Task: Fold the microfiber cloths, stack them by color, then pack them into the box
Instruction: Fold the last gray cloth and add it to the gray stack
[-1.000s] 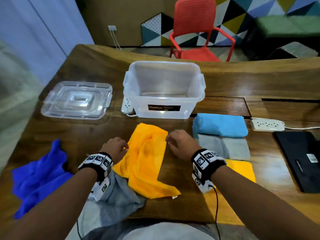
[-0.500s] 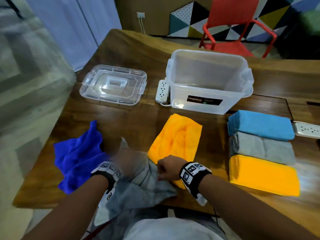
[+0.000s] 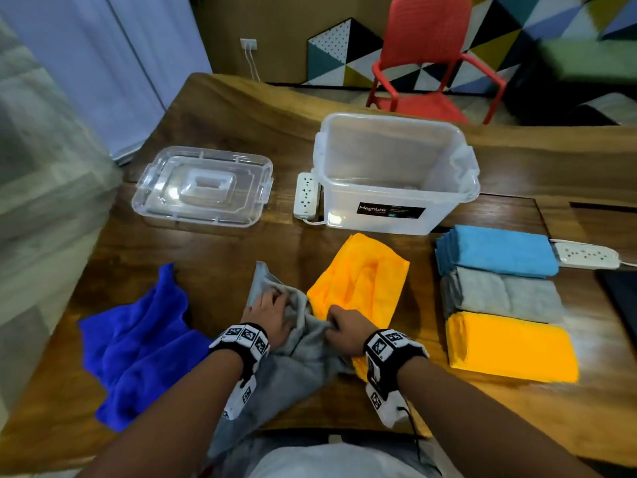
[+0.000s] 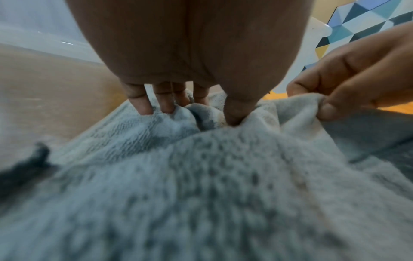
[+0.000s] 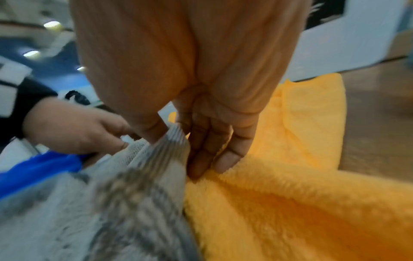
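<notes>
A loose grey cloth (image 3: 296,360) lies at the table's near edge and hangs partly over it. My left hand (image 3: 275,300) grips a bunched fold of it, thumb and fingers (image 4: 143,104) dug into the grey cloth (image 4: 201,176). My right hand (image 3: 331,314) pinches the cloth's right edge; the right wrist view shows that edge of the grey cloth (image 5: 156,159) between thumb and fingers. An unfolded yellow cloth (image 3: 362,281) lies just right of it, and a crumpled dark blue cloth (image 3: 138,343) lies to the left. The clear box (image 3: 396,201) stands behind, with nothing in it.
Folded light blue (image 3: 496,250), grey (image 3: 503,293) and yellow (image 3: 510,346) piles sit in a row at the right. The box lid (image 3: 203,188) lies at back left. Power strips (image 3: 305,194) (image 3: 586,257) flank the box; a red chair (image 3: 431,63) stands beyond the table.
Both hands left the yellow cloth and took hold of the grey cloth, drawing it further up onto the table. The head view swung left and down.
</notes>
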Tool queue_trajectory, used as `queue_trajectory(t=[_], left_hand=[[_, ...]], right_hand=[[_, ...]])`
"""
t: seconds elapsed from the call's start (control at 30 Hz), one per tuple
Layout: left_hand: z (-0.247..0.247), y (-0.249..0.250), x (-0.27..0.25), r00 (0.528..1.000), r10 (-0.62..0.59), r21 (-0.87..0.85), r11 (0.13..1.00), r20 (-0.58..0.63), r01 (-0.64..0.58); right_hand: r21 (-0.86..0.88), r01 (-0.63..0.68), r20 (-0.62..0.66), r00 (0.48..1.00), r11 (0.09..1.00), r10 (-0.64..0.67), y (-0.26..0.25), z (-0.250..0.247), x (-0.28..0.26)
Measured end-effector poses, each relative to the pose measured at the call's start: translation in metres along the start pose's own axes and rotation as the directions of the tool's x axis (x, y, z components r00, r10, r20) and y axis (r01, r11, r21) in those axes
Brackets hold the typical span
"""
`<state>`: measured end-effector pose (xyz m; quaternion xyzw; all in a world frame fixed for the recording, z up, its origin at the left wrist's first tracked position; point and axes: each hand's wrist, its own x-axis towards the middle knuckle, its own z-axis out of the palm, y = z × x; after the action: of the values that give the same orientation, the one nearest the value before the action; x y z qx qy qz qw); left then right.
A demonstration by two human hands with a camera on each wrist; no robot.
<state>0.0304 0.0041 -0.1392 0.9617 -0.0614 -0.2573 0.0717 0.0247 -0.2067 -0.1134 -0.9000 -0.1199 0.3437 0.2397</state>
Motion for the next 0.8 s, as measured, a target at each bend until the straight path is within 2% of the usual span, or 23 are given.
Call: queue_trajectory(t=[0.1, 0.17, 0.23, 0.3, 0.4, 0.47, 0.6, 0.67, 0.8], left_hand=[[-0.01, 0.01, 0.015, 0.993, 0.057, 0.004, 0.998, 0.103, -0.058], [-0.016, 0.016, 0.022, 0.992, 0.066, -0.055, 0.997, 0.104, -0.061], [-0.02, 0.019, 0.026, 0.998, 0.056, -0.163, 0.985, 0.037, -0.049], [-0.023, 0.021, 0.03, 0.995, 0.05, -0.288, 0.955, -0.087, -0.073], [-0.033, 0.025, 0.024, 0.97, 0.066, -0.475, 0.863, -0.234, -0.173], [-0.038, 0.03, 0.013, 0.952, 0.126, -0.539, 0.8, -0.278, -0.264], [-0.038, 0.042, -0.005, 0.944, 0.258, -0.468, 0.821, -0.206, -0.327], [-0.035, 0.047, -0.007, 0.946, 0.274, -0.431, 0.843, -0.171, -0.322], [-0.033, 0.047, -0.006, 0.949, 0.235, -0.463, 0.831, -0.212, -0.309]], right_hand=[[0.183, -0.035, -0.083, 0.995, 0.983, 0.051, 0.004, -0.016, -0.002], [0.242, -0.037, -0.133, 0.989, 0.969, 0.071, 0.007, -0.025, -0.004], [0.319, -0.037, -0.19, 0.976, 0.947, 0.102, 0.008, -0.034, -0.005], [0.421, -0.014, -0.249, 0.96, 0.907, 0.13, 0.009, -0.043, -0.005], [0.583, 0.069, -0.309, 0.94, 0.809, 0.142, 0.005, -0.055, -0.006], [0.675, 0.148, -0.341, 0.931, 0.723, 0.127, 0.001, -0.06, -0.007], [0.7, 0.28, -0.421, 0.905, 0.657, 0.064, -0.01, -0.065, -0.01], [0.737, 0.265, -0.388, 0.919, 0.622, 0.068, -0.016, -0.065, -0.011], [0.812, 0.206, -0.331, 0.934, 0.546, 0.139, -0.021, -0.064, -0.011]])
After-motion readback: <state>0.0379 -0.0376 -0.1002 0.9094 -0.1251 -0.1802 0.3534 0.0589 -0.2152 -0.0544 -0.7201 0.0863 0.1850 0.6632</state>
